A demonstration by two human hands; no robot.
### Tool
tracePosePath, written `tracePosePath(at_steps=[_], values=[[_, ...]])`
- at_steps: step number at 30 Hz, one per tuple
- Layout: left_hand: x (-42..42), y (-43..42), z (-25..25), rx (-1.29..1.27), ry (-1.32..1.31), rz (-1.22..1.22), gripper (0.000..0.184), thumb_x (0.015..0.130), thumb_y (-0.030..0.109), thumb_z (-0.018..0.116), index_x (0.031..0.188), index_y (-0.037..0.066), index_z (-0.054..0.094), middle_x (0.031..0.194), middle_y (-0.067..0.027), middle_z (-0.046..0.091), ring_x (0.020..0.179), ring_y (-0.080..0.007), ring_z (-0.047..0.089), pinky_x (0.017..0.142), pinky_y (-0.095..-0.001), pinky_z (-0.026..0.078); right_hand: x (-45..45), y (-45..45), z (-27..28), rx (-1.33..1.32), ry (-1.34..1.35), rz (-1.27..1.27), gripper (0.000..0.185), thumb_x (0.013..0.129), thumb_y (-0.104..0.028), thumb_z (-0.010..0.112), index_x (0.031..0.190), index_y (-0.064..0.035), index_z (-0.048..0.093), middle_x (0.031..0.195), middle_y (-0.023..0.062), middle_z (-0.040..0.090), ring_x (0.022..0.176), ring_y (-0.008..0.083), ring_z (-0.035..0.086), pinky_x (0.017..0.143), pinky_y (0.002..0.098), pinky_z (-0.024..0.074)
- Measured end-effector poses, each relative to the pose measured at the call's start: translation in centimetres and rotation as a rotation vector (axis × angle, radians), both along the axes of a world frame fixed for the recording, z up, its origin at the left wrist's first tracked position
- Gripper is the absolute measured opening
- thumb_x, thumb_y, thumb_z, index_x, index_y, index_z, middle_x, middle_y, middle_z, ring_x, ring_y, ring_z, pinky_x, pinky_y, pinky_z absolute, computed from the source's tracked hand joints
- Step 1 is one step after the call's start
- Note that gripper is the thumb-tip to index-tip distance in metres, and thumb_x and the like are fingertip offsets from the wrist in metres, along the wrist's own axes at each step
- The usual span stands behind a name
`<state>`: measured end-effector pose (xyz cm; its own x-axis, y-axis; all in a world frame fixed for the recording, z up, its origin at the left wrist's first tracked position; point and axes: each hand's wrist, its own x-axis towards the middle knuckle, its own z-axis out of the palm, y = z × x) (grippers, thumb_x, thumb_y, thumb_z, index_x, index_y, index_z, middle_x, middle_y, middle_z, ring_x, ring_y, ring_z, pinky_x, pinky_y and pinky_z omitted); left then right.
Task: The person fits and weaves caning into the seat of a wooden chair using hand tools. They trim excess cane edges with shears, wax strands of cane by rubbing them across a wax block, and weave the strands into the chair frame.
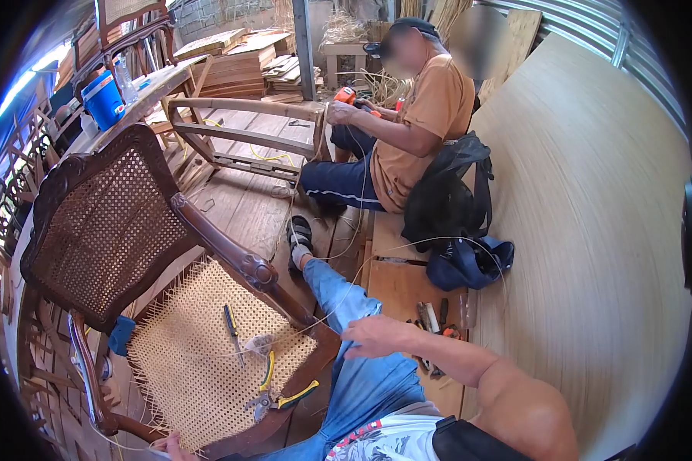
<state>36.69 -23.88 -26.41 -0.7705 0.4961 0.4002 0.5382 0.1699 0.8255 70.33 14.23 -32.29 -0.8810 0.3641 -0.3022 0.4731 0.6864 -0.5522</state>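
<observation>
A carved wooden armchair (257,270) stands before me, with a woven cane back (115,230) and a cane seat (184,330) whose loose ends fringe the edges. My left hand (175,447) is at the seat's near corner, partly cut off by the frame, its fingers closed on a thin cane strand (127,446). Over my knee, my right hand (377,336) is apart from the seat, fingers loosely spread. A long strand (344,298) arcs close by it. On the seat lie yellow-handled pruning shears (263,399), a slim dark-handled tool (231,326) and a small pale bundle (260,343).
A co-worker (415,138) sits ahead, holding an orange tool (346,95) at a wooden frame (246,138). Hand tools (430,315) lie right of my leg, near a black bag (450,188) and navy cloth (469,263). A large plywood sheet (584,230) fills the right side.
</observation>
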Motion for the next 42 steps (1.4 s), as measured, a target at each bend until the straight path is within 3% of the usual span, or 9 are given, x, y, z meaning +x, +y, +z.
tracePosePath(at_steps=[5,8,13,18,25,34,35,38,42], values=[[13.0,8.5,-2.0,0.177,-0.775,-0.081,0.031,0.1,0.008,0.062,0.128,-0.005,0.058,0.082,-0.0003,0.048,0.063,-0.0062,0.04,0.054,-0.02,0.037,-6.3,-6.2,3.4,-0.044,0.98,0.146,0.052,0.098,-0.038,0.069,0.134,-0.0021,0.058,0.112,0.0195,0.069,0.101,0.0382,0.068,0.087,0.046,0.0532],[17.2,10.7,-2.7,0.241,-0.836,-0.174,0.025,0.099,0.009,0.068,0.118,-0.004,0.058,0.085,-0.0019,0.052,0.065,-0.0066,0.045,0.055,-0.0211,0.039,-6.5,-8.3,4.7,-0.776,0.497,0.27,0.05,0.101,-0.033,0.067,0.138,-0.0014,0.058,0.112,0.0187,0.071,0.099,0.0338,0.07,0.086,0.0436,0.0536],[14.8,11.8,1.3,0.198,-0.881,0.141,0.007,0.102,0.003,0.062,0.108,0.001,0.062,0.062,0.0028,0.048,0.049,-0.0073,0.04,0.046,-0.0211,0.034,-3.4,-6.2,4.9,-1.113,0.58,0.08,0.029,0.106,-0.027,0.062,0.116,-0.0006,0.068,0.093,0.0053,0.066,0.079,0.0135,0.061,0.074,0.0311,0.0506],[15.9,13.9,-3.7,0.154,-0.577,-0.178,0.01,0.101,0.0,0.062,0.109,0.002,0.055,0.106,-0.0197,0.073,0.074,-0.0049,0.061,0.063,-0.018,0.048,-6.6,-7.6,7.6,-0.185,0.973,-0.001,0.029,0.101,-0.026,0.068,0.115,-0.0006,0.068,0.096,0.0113,0.069,0.086,0.0239,0.066,0.076,0.035,0.0517],[12.9,10.5,-1.0,0.288,-0.952,-0.022,0.006,0.101,0.006,0.065,0.101,0.0,0.065,0.063,0.0023,0.046,0.049,-0.0076,0.036,0.043,-0.023,0.031,-3.0,-6.6,5.7,-0.374,0.554,0.011,0.019,0.099,-0.023,0.068,0.098,-0.0046,0.071,0.079,0.0118,0.067,0.072,0.0301,0.066,0.067,0.0405,0.0516],[6.3,5.8,-6.0,0.299,-0.88,0.195,0.015,0.105,0.011,0.058,0.101,-0.002,0.064,0.064,-0.0001,0.047,0.051,-0.0081,0.036,0.047,-0.0234,0.032,3.6,-3.6,9.6,-0.124,0.277,-0.13,0.016,0.096,-0.021,0.07,0.097,-0.0051,0.072,0.085,0.0144,0.072,0.078,0.032,0.07,0.071,0.0404,0.0532],[5.8,5.7,-6.4,0.024,-0.342,0.134,0.016,0.104,0.012,0.06,0.1,-0.002,0.064,0.064,0.0002,0.046,0.053,-0.0084,0.038,0.048,-0.0246,0.032,4.1,-3.3,9.8,-0.146,0.238,-0.167,0.016,0.096,-0.021,0.07,0.098,-0.005,0.072,0.085,0.0147,0.072,0.077,0.0318,0.07,0.071,0.0401,0.053],[5.0,6.0,-6.9,0.452,-0.936,0.182,0.008,0.104,0.014,0.063,0.106,0.007,0.059,0.102,-0.0134,0.072,0.045,0.0009,0.034,0.039,-0.018,0.028,6.0,-2.1,9.4,-0.215,0.072,-0.22,0.02,0.097,-0.023,0.068,0.099,-0.003,0.072,0.084,0.0164,0.073,0.078,0.0305,0.07,0.07,0.0392,0.0525],[5.2,5.2,-8.7,0.353,-0.852,0.181,0.008,0.105,0.015,0.062,0.108,0.008,0.06,0.099,-0.0066,0.07,0.044,0.0016,0.032,0.037,-0.0186,0.022,8.4,0.4,7.8,-0.061,-0.37,-0.107,0.025,0.095,-0.026,0.067,0.1,-0.003,0.074,0.088,0.0156,0.074,0.082,0.0329,0.072,0.076,0.0416,0.0551]])
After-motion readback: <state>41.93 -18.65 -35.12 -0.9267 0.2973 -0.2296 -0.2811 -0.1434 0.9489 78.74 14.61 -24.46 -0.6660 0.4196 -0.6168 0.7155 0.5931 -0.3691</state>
